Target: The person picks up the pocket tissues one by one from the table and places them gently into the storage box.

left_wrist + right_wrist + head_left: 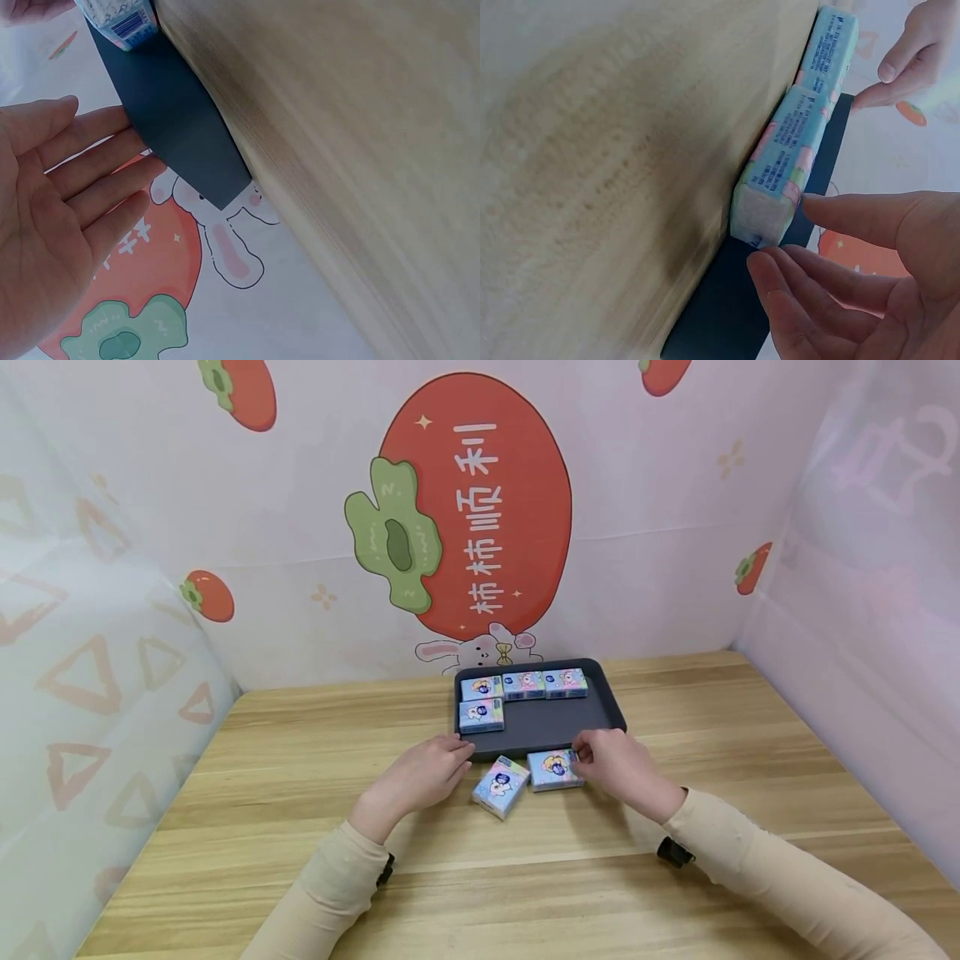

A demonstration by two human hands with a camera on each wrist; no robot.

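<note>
Two small blue tissue packs with cartoon prints lie on the table before a dark grey tray [555,718]. My right hand [617,768] is at the right end of the straight tissue pack [551,770], thumb and fingertips pinching its end corners; in the right wrist view the pack's white end [761,214] shows between them. To its left lies the other tissue pack [501,787], turned at an angle. My left hand [420,777] has its fingers extended, tips at the tray's front left corner; the left wrist view shows its palm [45,202] with nothing in it.
Inside the tray, several tissue packs stand: a row along the back, such as the tissue pack [566,683] at its right end, and another [482,716] at the front left. A printed cloth backdrop [645,568] rises behind the wooden table [300,743].
</note>
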